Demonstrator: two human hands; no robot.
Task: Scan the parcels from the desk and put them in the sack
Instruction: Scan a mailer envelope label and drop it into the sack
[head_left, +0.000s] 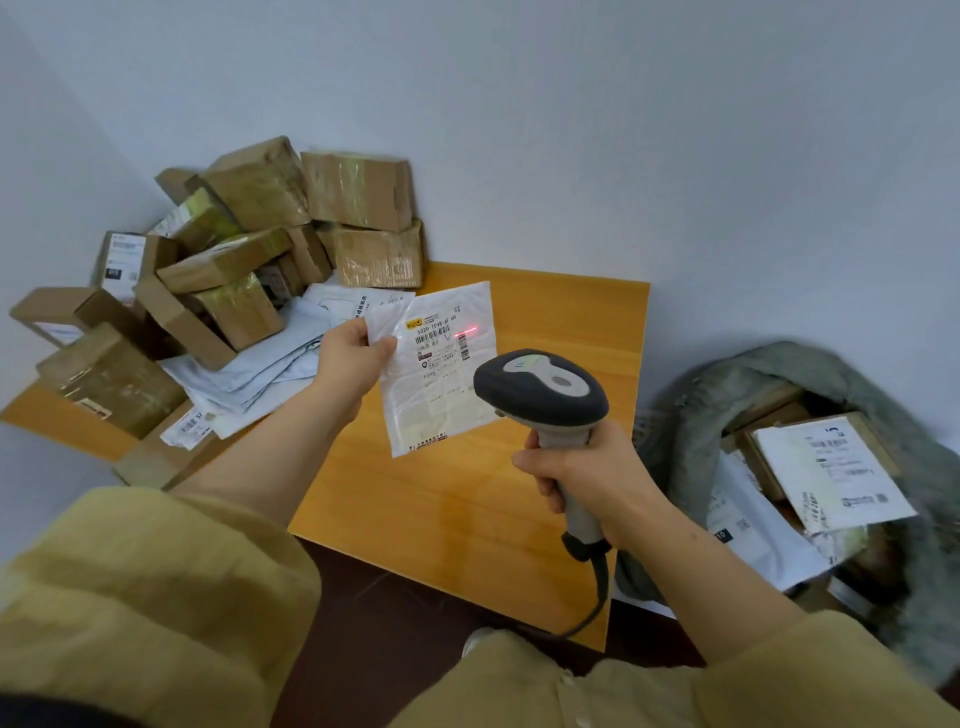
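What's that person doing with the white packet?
The person's left hand holds up a flat white plastic mailer, and the right hand aims a grey handheld barcode scanner at it; its red line lies on the label. Brown cardboard boxes wait piled on the orange wooden desk. The grey-green sack beside it holds parcels.
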